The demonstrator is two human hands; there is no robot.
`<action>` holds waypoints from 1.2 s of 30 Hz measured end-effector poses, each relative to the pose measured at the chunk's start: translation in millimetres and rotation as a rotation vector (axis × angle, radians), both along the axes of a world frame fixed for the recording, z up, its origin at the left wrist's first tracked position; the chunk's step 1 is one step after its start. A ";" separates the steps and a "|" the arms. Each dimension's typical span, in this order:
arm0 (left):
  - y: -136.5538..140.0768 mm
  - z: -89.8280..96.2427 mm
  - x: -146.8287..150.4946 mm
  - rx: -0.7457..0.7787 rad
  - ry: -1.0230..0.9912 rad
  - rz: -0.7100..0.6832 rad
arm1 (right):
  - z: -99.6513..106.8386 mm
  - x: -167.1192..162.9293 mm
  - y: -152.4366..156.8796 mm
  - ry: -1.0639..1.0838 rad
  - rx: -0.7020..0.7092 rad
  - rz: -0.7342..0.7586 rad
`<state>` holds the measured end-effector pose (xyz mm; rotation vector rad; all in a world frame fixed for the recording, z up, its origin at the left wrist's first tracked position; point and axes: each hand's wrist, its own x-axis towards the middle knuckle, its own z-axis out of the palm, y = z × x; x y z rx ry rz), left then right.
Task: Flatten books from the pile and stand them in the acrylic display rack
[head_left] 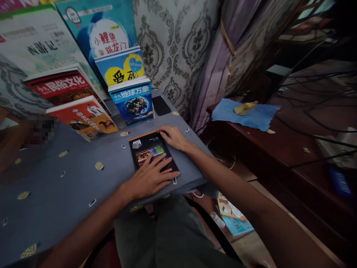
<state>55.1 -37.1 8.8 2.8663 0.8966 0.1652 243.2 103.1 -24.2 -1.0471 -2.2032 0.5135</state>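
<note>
A black book [145, 146] with an orange top edge, small colour pictures and a white sticker lies on the grey tablecloth. My left hand [152, 175] rests across its lower part, palm down with the fingers spread. At the book's upper right corner, my right hand [174, 137] touches the edge with fingers extended and slightly bent. Behind the book stand a blue book with a globe [136, 104], a yellow-and-blue book [119, 69] and an orange book [85, 117].
Taller books, one teal [111, 26] and one pale green [30, 44], lean against the patterned wall. A black phone [161, 105] lies by the globe book. To the right, a dark wooden table [292, 145] holds a blue cloth [251, 118] and cables. Another person's arm shows at far left.
</note>
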 end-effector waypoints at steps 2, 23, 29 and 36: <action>-0.3 0.0 -1.0 0.003 0.009 -0.001 | 0.4 0.3 0.0 -0.003 0.003 0.003; 1.4 -17.7 -35.9 -0.031 -0.084 0.349 | 1.1 -0.5 -0.3 -0.014 -0.002 0.016; 1.4 -23.7 -36.5 0.004 -0.067 0.425 | 0.9 -0.7 -0.2 -0.035 0.012 0.020; 6.1 -27.7 -43.4 0.006 -0.079 0.486 | 0.5 -0.1 -0.3 -0.048 0.029 0.022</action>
